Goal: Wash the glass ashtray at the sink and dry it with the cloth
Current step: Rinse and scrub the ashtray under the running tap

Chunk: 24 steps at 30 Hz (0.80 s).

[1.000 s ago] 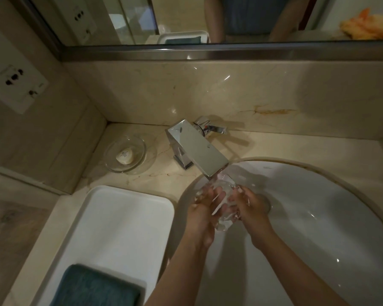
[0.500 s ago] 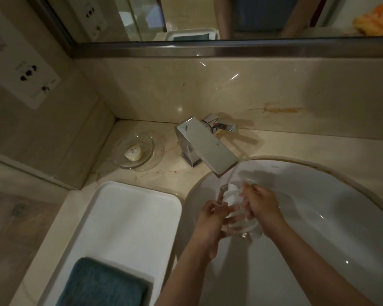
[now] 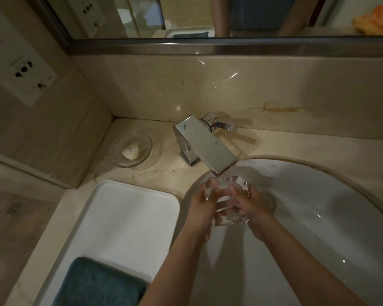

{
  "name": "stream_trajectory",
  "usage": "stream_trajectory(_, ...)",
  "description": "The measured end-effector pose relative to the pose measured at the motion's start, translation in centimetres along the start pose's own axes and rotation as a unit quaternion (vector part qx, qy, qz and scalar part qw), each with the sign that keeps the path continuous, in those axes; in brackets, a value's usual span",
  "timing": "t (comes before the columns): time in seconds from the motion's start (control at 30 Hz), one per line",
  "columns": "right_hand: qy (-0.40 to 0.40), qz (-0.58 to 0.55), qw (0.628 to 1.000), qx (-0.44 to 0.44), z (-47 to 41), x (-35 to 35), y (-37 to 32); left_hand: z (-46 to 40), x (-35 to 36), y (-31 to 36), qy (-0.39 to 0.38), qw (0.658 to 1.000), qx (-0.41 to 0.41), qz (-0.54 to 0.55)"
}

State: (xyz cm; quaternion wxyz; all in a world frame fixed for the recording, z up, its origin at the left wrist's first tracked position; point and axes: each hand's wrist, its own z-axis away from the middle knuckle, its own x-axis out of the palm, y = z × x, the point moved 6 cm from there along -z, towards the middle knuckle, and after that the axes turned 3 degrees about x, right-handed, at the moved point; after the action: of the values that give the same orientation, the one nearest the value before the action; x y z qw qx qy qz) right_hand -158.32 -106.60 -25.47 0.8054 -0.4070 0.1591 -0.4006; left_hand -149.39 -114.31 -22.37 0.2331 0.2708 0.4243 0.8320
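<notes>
Both bare forearms come in from around 6 o'clock and angle toward each other, meeting just past centre. Left hand point(image 3: 202, 203) sits at about 9 o'clock of the pair, fingers curled inward, palm facing right. Right hand point(image 3: 251, 203) mirrors it at 3 o'clock, fingers wrapped in toward the left one, fingertips nearly touching, both closed around the glass ashtray point(image 3: 227, 204).

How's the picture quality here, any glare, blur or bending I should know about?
Head view: dim and warm; small glints on the marble backsplash and sink; the glass ashtray between the left hand and right hand is soft and hard to outline; wide-angle bending curves the mirror frame.
</notes>
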Motion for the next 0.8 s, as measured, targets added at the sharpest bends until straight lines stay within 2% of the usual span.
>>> stream_trajectory(0.1,-0.071,0.001,0.997,0.033,0.4,0.5,0.9,0.1,0.3,0.3,-0.026,0.999,0.031,-0.009)
stream_trajectory(0.23,-0.014,-0.005,0.999,0.048,0.2,-0.1,0.9,0.6,1.0,0.5,-0.08,0.996,0.033,0.016)
stream_trajectory(0.4,0.081,0.015,0.994,-0.066,0.8,-0.8,-1.6,1.0,1.4,0.0,-0.102,0.986,-0.013,0.134)
stream_trajectory(0.5,0.088,0.037,0.993,-0.076,1.0,-0.9,-2.3,0.8,1.3,-0.1,-0.122,0.971,-0.039,0.204)
stream_trajectory(0.6,0.052,0.081,0.994,-0.06,1.2,-0.8,-2.8,1.0,1.4,0.0,-0.162,0.964,-0.033,0.21)
stream_trajectory(0.73,-0.035,0.159,0.981,-0.101,2.0,-0.1,-3.8,-0.1,0.9,-0.8,-0.108,0.989,-0.031,0.099)
stream_trajectory(0.8,-0.029,0.202,0.972,-0.119,2.3,0.0,-4.1,-0.2,0.7,-0.8,-0.055,0.99,-0.049,0.117)
